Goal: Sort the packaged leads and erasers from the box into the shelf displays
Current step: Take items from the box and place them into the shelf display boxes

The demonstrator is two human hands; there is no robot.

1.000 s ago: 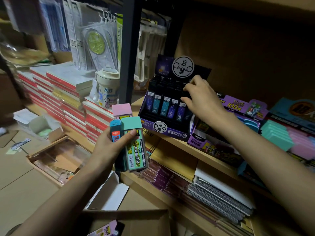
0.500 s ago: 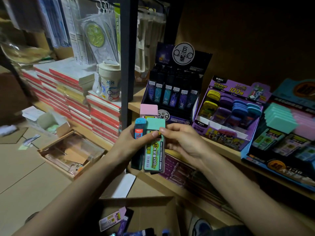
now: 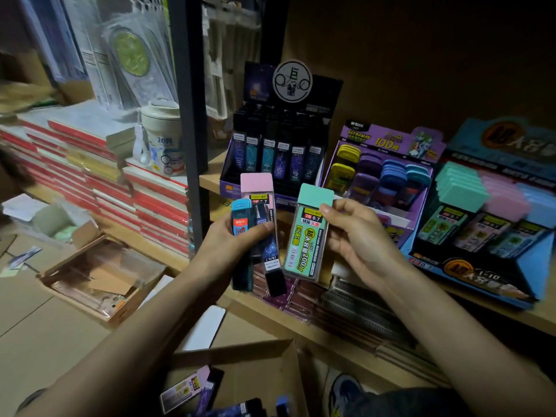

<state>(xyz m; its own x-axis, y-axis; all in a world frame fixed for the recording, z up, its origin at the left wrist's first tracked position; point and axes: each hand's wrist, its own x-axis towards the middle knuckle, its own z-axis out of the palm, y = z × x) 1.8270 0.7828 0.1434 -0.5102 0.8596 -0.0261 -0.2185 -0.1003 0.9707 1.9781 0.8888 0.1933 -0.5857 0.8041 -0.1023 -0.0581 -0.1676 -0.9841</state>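
Mid-sort, the right hand (image 3: 358, 239) fingers (image 3: 329, 210) pinch a mint-capped clear plastic lead case (image 3: 310, 236) beside the left hand (image 3: 228, 248), which grips a bundle of cases (image 3: 258, 203); next it probably belongs in the blue cardboard display (image 3: 537, 260) at three o'clock, mint row.

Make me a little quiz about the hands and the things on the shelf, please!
1. True or false: the right hand holds the mint-capped lead pack.
2. Which display on the shelf already holds packs with mint caps? A, the black display. B, the purple display. C, the blue display.
3. Fill in the gap: the tallest pack gripped in the left hand has a ____ cap.

Key: 1 true. 2 C. 3 pink.
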